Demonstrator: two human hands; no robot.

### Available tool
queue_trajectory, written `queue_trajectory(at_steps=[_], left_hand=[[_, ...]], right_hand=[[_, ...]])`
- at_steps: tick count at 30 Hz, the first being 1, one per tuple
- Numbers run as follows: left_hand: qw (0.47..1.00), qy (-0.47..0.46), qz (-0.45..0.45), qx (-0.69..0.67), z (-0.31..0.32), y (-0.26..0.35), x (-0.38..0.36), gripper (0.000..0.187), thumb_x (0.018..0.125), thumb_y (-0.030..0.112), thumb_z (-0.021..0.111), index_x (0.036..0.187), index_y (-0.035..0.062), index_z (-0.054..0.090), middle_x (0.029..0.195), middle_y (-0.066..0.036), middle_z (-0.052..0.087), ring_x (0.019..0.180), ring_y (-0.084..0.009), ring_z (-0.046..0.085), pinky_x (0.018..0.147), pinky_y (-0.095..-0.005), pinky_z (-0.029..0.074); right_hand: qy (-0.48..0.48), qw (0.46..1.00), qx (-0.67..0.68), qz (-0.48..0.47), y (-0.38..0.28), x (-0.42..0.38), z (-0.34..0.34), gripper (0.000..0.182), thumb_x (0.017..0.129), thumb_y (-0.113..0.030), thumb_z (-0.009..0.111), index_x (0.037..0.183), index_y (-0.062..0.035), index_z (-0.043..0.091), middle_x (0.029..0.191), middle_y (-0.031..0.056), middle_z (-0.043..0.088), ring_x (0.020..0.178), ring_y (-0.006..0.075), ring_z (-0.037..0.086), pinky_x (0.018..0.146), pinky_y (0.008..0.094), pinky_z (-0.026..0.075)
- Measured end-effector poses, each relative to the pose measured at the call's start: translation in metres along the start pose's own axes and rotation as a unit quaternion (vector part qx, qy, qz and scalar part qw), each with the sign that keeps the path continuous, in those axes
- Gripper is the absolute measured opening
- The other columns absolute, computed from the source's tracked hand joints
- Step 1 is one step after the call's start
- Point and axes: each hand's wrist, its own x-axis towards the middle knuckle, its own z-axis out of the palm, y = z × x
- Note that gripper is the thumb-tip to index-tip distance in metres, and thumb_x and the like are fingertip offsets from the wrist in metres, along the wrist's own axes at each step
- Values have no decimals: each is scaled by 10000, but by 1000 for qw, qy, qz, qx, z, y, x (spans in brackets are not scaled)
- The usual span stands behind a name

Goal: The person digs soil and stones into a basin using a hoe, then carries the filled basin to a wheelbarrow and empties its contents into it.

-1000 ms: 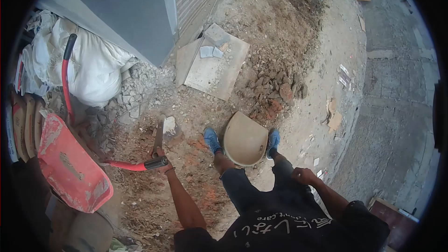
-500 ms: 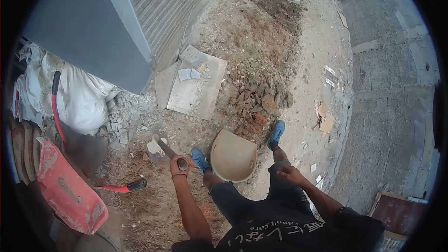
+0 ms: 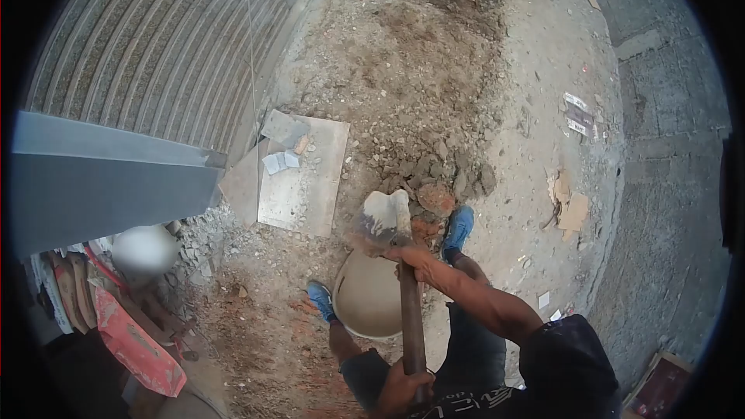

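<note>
A hoe with a long wooden handle (image 3: 411, 318) is held in front of my body. My left hand (image 3: 402, 386) is wrapped round the lower end of the handle, near my lap. My right hand (image 3: 413, 258) grips the handle higher up, just below the metal blade (image 3: 382, 217). The blade hangs over the upper rim of a beige basin (image 3: 369, 299), which rests on the ground between my blue shoes. Broken soil and stones (image 3: 442, 178) lie heaped beyond the basin.
A dusty board (image 3: 303, 194) with tile pieces lies left of the soil. Further left are a grey panel (image 3: 109, 194), a corrugated shutter (image 3: 155, 39) and a red wheelbarrow (image 3: 136, 341). Cardboard scraps (image 3: 573, 213) lie on the right.
The hoe has moved from my left side to over the basin. My right hand, free before, now grips its handle, and my left hand is lower. The view has shifted.
</note>
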Motion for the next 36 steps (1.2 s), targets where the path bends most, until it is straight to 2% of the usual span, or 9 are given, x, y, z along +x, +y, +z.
queue_trajectory(at_steps=[2, 8, 12, 16, 21, 26, 28, 30, 36], left_hand=[[999, -40, -1, 15, 31, 14, 44, 318, 756, 19, 649, 1012, -10, 463, 723, -101, 568, 553, -198, 611, 502, -318, 519], [974, -215, 64, 10, 87, 82, 283, 365, 780, -8, 615, 1095, 7, 431, 764, -93, 569, 589, -178, 608, 513, -317, 512], [977, -100, 149, 115, 120, 169, 455, 171, 710, 17, 618, 842, -5, 511, 602, -71, 547, 445, -162, 550, 422, -310, 472], [967, -52, 217, 122, 136, 230, 558, 100, 684, 25, 625, 713, 4, 532, 553, -74, 543, 425, -162, 535, 394, -310, 436], [989, -40, 138, 46, 123, 241, 624, 114, 679, 27, 633, 761, -12, 565, 582, -86, 556, 434, -182, 531, 402, -329, 434], [981, -32, 191, 12, 125, 226, 608, 98, 684, 32, 628, 753, -5, 568, 572, -74, 555, 442, -171, 542, 404, -309, 430], [985, -12, 173, -6, 126, 196, 576, 97, 692, 38, 633, 744, 0, 561, 575, -64, 559, 444, -159, 541, 410, -299, 433], [984, 4, 175, 14, 116, 156, 547, 98, 698, 38, 635, 745, 0, 557, 576, -62, 559, 446, -155, 541, 415, -296, 436], [990, -20, 138, 3, 83, 66, 481, 104, 714, 27, 638, 773, 13, 555, 593, -55, 566, 452, -141, 545, 426, -288, 450]], right_hand=[[84, 987, 23, -136, -39, -4, -55, 457, 723, -5, 687, 1112, 32, 449, 813, 159, 550, 586, 261, 585, 455, 411, 491], [255, 893, -114, -353, -231, 56, -188, 496, 659, -56, 663, 1108, 58, 487, 877, 145, 591, 728, 246, 596, 658, 380, 498], [304, 798, -184, -487, -364, 147, -238, 510, 668, -108, 675, 1111, 59, 484, 908, 159, 595, 682, 267, 616, 629, 394, 512], [325, 780, -283, -453, -460, 241, -277, 487, 681, -158, 663, 1081, 95, 549, 907, 222, 646, 776, 314, 667, 690, 393, 517], [328, 764, -370, -414, -474, 309, -274, 414, 692, -189, 621, 967, 120, 599, 889, 276, 653, 846, 337, 676, 737, 390, 526], [377, 694, -435, -432, -485, 321, -266, 397, 687, -192, 585, 889, 149, 614, 859, 286, 653, 812, 361, 677, 718, 387, 535], [323, 762, -406, -388, -447, 299, -268, 273, 633, -154, 606, 750, 92, 591, 693, 149, 611, 624, 262, 628, 527, 382, 501], [285, 816, -399, -306, -405, 273, -272, 529, 677, -190, 584, 1043, 190, 548, 963, 295, 637, 902, 361, 657, 759, 395, 532], [320, 784, -449, -284, -285, 256, -255, 620, 694, -211, 601, 1126, 209, 452, 1035, 362, 597, 991, 438, 619, 817, 410, 512]])
